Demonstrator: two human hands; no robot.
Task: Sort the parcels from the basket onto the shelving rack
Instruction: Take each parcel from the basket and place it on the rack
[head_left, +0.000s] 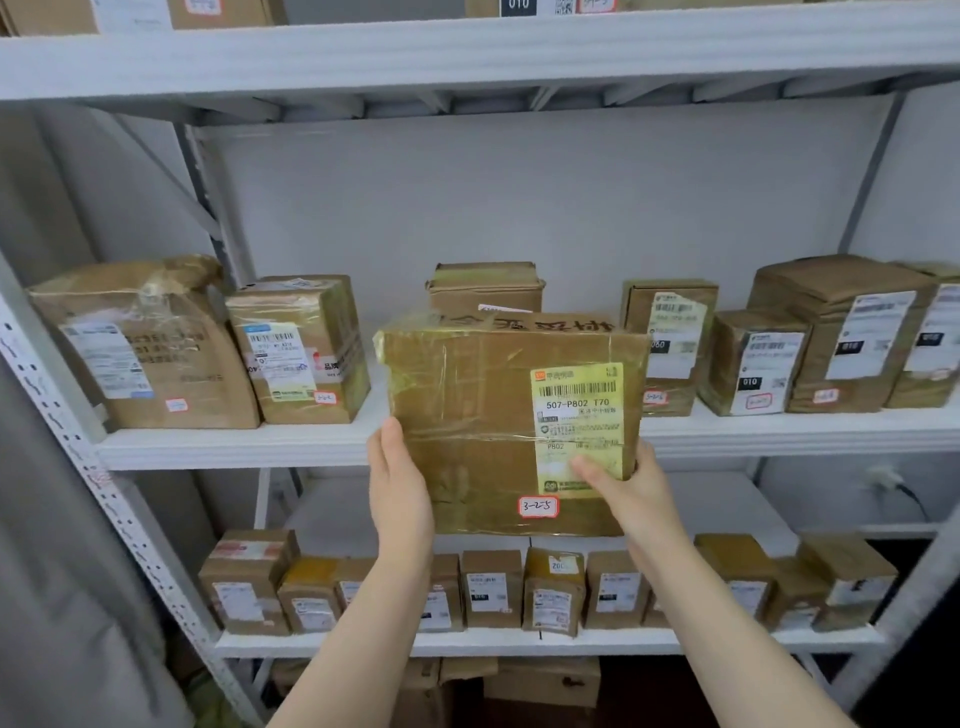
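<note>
At the front edge of the middle shelf (234, 447) of a white rack (62, 415), one item in hand, as seen from beside the person.

Item: brown cardboard parcel (467, 405), wrapped in clear tape, held upright in the air. Its upper half covers the shelf opening; its lower half hangs below the shelf's front edge. Not yet set down. Yellow-green label (576, 415) on the front, right side. Red-bordered sticker (538, 507) below it, handwritten "3-2-5".

Hold: left hand (400, 483) clasps the lower left edge, thumb at the front, fingers hidden behind. Right hand (628, 488) clasps the lower right corner, thumb pressed on the label's foot, fingers likewise hidden. Both hands carry the load from below.

Lie of the item: long axis left to right, parallel to the shelf edge. The bulk stands above and beyond both hands, so the way in looks to be up and forward. Neither hand is plainly nearer the shelf.

Slot: a gap directly behind the parcel, between a taped box (306, 348) on the left and a labelled box (670, 348) on the right. A small box (485, 288) sits at the back edge of that gap. Judgement: the width looks snug, and the depth is cut short by the small box.

Also present: a row of small boxes (493, 592) on the shelf below. Basket not in view.
</note>
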